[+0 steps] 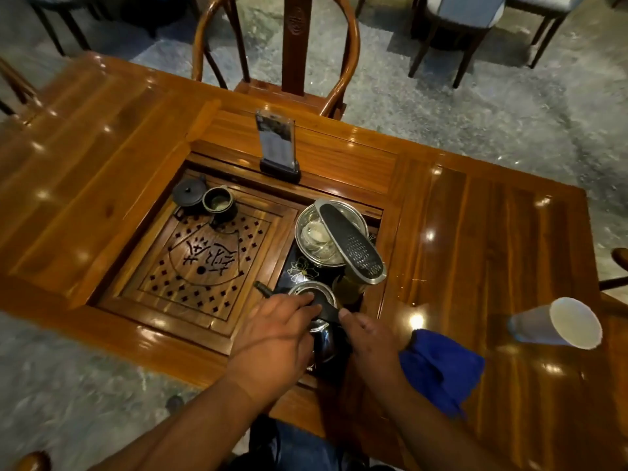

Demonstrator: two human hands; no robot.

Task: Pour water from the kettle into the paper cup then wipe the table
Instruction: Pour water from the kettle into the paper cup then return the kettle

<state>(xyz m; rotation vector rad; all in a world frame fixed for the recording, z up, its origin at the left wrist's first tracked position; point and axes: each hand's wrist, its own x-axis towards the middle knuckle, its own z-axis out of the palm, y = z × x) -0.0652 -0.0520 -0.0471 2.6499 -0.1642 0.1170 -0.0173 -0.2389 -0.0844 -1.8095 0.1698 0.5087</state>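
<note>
Both hands meet over the steel kettle (323, 338) in the table's (475, 232) sunken well: the left hand (275, 341) lies curled on its lid, the right hand (368, 338) wraps its black handle. Just right lies a blue cloth (441, 372), then the upright paper cup (560, 322). Farther off, a carved tea tray (204, 263) holds a dark teapot (189, 193).

We see the steel kettle (323, 338) upright in the table's (492, 253) near recess, the white paper cup (560, 322) empty at right, and a crumpled blue cloth (441, 368) between them.
</note>
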